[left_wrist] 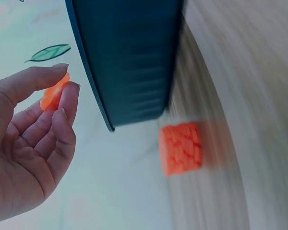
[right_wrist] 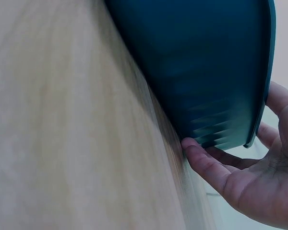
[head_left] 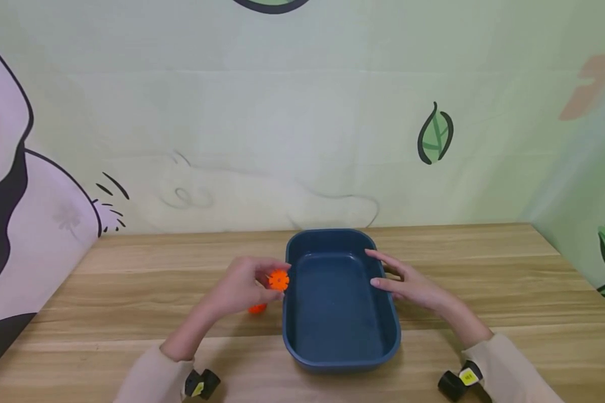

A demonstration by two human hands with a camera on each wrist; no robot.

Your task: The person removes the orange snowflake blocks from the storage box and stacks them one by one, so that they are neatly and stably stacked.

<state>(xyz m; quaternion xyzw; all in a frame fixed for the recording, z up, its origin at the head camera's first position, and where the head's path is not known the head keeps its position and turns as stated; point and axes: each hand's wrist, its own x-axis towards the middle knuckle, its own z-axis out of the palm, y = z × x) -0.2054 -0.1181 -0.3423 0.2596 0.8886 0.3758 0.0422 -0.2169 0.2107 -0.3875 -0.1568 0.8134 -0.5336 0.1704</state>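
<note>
My left hand (head_left: 244, 285) pinches an orange plastic snowflake disc (head_left: 279, 280) between thumb and fingertips, right beside the left rim of a deep blue basin (head_left: 340, 361). In the left wrist view the disc (left_wrist: 53, 93) is seen nearly edge-on, partly covered by the fingers. A short stack of orange-red discs (left_wrist: 181, 149) lies on the table under that hand; the head view shows only a bit of the stack (head_left: 257, 309). At the basin's right side, my right hand (head_left: 413, 285) holds the wall, some fingers over the rim and others against the outer side (right_wrist: 216, 96).
The wooden table (head_left: 156, 268) runs back to a pale green printed backdrop (head_left: 282, 123). The basin's inner floor shows bare blue. Black wrist cameras sit on both sleeves, the left camera (head_left: 201, 383) and the right camera (head_left: 459, 380).
</note>
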